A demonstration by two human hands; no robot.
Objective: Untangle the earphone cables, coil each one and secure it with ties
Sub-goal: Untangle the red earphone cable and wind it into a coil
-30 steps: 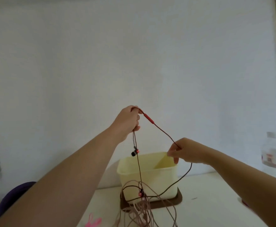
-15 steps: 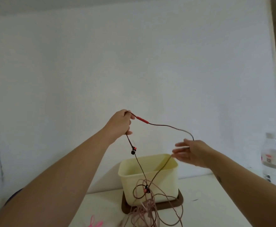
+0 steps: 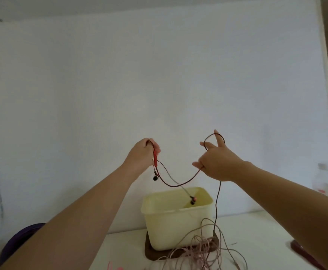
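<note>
- Pink thin earphone cables [image 3: 196, 250] lie tangled on the white surface [image 3: 256, 230], below both grips.
- Behind the tangle stands a pale yellow plastic tub [image 3: 176, 223] on a dark brown tray [image 3: 149, 250].
- Left hand [image 3: 143, 158]: grip closed on the dark red earphone cable [image 3: 180, 182] at its red inline remote [image 3: 155, 160]; black earbuds hang beneath.
- Right hand [image 3: 217, 162]: fingers spread, cable looped around them, sagging between the grips.

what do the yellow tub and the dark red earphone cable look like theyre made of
Yellow tub: looks like matte plastic, with smooth moulded walls, rounded corners and a slightly translucent rim. Dark red earphone cable: probably rubbery plastic sheathing; it is thin and sags in a soft curve between the left hand and right hand.
</note>
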